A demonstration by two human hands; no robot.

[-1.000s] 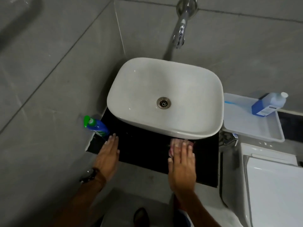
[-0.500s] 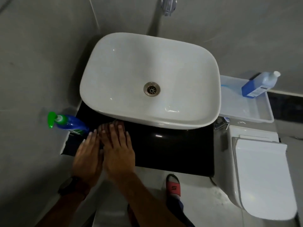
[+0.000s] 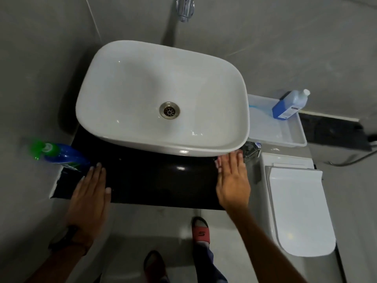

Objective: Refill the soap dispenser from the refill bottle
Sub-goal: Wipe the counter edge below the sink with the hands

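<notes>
Resting flat, fingers straight and together, nothing held: left hand [image 3: 88, 193] on black counter [image 3: 155, 180] at its front-left edge, right hand [image 3: 232, 180] at front-right corner, fingertips under sink [image 3: 163, 99] rim. Open counter strip between hands. Soap dispenser [image 3: 61, 156] left of sink, near left fingertips. Refill bottle [image 3: 289, 105] right of sink, in white tray [image 3: 281, 135], part full of blue liquid.

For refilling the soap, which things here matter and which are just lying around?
For the job: green-pump dispenser, blue refill bottle in the white tray, left hand, right hand.

Just there: basin, tap, toilet, black counter.
</notes>
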